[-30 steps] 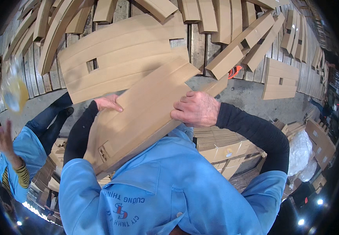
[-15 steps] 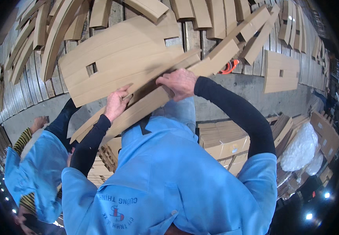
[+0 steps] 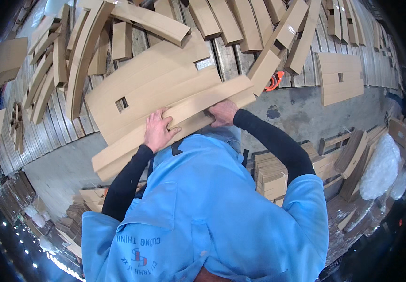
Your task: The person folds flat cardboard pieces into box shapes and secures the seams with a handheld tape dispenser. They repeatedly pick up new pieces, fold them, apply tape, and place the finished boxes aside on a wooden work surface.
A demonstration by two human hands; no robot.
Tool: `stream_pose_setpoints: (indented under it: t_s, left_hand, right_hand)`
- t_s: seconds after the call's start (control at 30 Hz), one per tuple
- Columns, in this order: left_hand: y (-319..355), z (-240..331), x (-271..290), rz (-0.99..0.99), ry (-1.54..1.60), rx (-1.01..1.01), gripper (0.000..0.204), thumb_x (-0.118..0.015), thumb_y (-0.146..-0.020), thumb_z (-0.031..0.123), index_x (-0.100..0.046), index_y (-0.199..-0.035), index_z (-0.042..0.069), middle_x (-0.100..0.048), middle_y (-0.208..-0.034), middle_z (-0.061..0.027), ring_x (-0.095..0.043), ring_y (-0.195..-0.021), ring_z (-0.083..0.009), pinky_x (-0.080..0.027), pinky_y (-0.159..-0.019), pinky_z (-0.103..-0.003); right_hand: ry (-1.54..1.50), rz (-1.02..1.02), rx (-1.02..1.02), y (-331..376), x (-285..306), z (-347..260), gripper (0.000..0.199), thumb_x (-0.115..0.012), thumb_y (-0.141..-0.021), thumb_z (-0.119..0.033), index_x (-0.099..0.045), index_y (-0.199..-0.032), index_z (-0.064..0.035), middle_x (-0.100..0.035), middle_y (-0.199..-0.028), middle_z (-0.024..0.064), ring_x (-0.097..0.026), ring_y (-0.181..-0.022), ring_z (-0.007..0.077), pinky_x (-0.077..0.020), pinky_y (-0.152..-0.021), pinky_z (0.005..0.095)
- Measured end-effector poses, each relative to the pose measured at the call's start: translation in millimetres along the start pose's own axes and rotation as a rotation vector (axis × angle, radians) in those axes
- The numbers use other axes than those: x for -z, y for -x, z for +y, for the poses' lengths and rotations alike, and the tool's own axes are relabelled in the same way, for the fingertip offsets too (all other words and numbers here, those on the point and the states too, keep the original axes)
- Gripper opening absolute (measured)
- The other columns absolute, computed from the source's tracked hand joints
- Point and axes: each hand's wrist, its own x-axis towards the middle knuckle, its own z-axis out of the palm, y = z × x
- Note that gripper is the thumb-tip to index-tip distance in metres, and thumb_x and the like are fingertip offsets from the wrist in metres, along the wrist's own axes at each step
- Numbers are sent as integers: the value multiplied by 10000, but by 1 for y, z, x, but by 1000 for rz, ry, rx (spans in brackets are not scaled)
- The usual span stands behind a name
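A long brown cardboard piece [image 3: 198, 100], folded lengthwise, lies slantwise in front of my body. My left hand [image 3: 159, 130] grips it left of its middle, with the fingers over the upper panel and the thumb along the near side. Toward its right end, my right hand [image 3: 224, 113] holds the near side, its fingertips partly hidden in the fold. Beneath and beyond the piece, a flat cardboard sheet [image 3: 151, 77] with a small rectangular cutout rests on the slatted table [image 3: 225, 57].
Folded cardboard lengths [image 3: 86, 56] crowd the table's far side. An orange ring-shaped object, perhaps a tape roll [image 3: 274, 81], sits at the table edge beside leaning lengths. Another cut sheet [image 3: 341, 77] lies to the right. Stacked cardboard [image 3: 271, 175] and a white plastic bundle [image 3: 380, 167] are behind me.
The cardboard piece's open channel has folded over, so a broad upper panel now faces up. My left hand has shifted onto this panel. The co-worker at the left is out of view.
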Motion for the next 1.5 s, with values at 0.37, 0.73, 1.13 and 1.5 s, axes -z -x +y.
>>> stream_pose_setpoints:
  t_s: [0.37, 0.73, 1.13, 1.5]
  left_hand:
    - [-25, -25, -4, -188, -23, -182, 796, -846, -680, 559, -637, -1150, -48, -495, -1394, -236, -462, -1292, -401, -383, -1091, -488]
    - [-55, -55, -44, -301, 10, -51, 884, -816, -710, 501, -482, -1289, -76, -452, -1398, -309, -452, -1303, -457, -406, -1086, -472]
    - [-60, -99, -77, 217, -53, 88, 481, -652, -935, 355, -498, -1157, -43, -299, -1475, -394, -338, -1337, -536, -298, -1127, -549]
    - [-88, -103, -50, 209, -283, -1, 278, -734, -847, 322, -639, -948, 81, -351, -1496, -276, -393, -1306, -481, -352, -1049, -572]
  right_hand:
    - [12, 188, -83, 28, 11, -39, 576, -780, -716, -367, -618, -1198, -96, -658, -1173, 100, -633, -1128, 269, -499, -938, 421]
    - [91, 632, -239, 0, -4, 15, 221, -713, -839, -260, -705, -1020, -133, -631, -1255, 69, -528, -1246, 269, -355, -1099, 499]
    - [-694, 1516, -1586, 147, -29, 166, 636, -784, -841, -262, -536, -1340, 45, -595, -1290, 173, -594, -1159, 262, -484, -956, 377]
    - [-604, 1207, -1613, 152, -130, 232, 383, -702, -791, -97, -575, -1120, 51, -671, -976, 248, -682, -911, 388, -520, -840, 456]
